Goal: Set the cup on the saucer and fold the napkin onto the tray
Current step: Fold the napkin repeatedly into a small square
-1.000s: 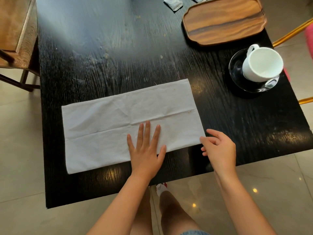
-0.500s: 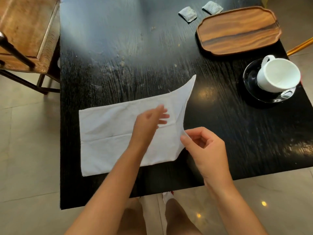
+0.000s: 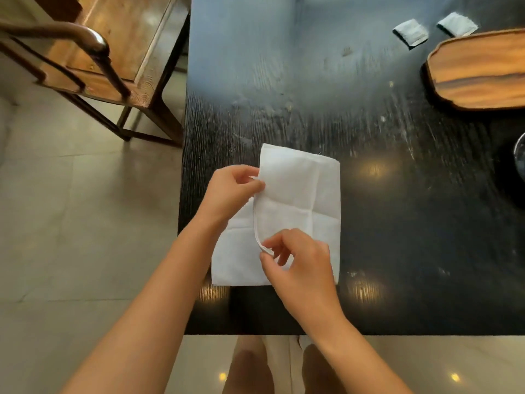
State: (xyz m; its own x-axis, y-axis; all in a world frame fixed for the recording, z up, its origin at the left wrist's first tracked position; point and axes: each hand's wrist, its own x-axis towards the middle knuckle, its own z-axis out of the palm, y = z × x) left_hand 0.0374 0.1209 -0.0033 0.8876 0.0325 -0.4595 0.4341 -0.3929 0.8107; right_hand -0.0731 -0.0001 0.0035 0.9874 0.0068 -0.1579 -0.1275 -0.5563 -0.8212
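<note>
the napkin (image 3: 298,200), a white cloth, lies near the front edge of the black tabletop (image 3: 397,223), toward its left side, and is partway through a fold: its upper layer has been brought over from the right and covers most of the lower layer, which shows as a strip along the left and front. the left hand (image 3: 230,191) pinches the far end of the free edge between thumb and fingers, closed on the cloth. the right hand (image 3: 301,265) pinches the near end of that same edge, also closed on it, and the hem between the two hands bows upward off the layer beneath.

the step in hand looks like the folding of the napkin in half; the cup is out of view, and only a dark curved sliver at the right edge of the tabletop hints at the saucer, so that part cannot be checked here. the wooden tray (image 3: 480,72) sits at the far right of the tabletop, well apart from the napkin, with two small grey packets (image 3: 410,32) just beyond it.

the next move probably calls for lining the held edge up with the lower layer's left edge, laying it flat and pressing the crease, then folding smaller or carrying it over to the tray.
</note>
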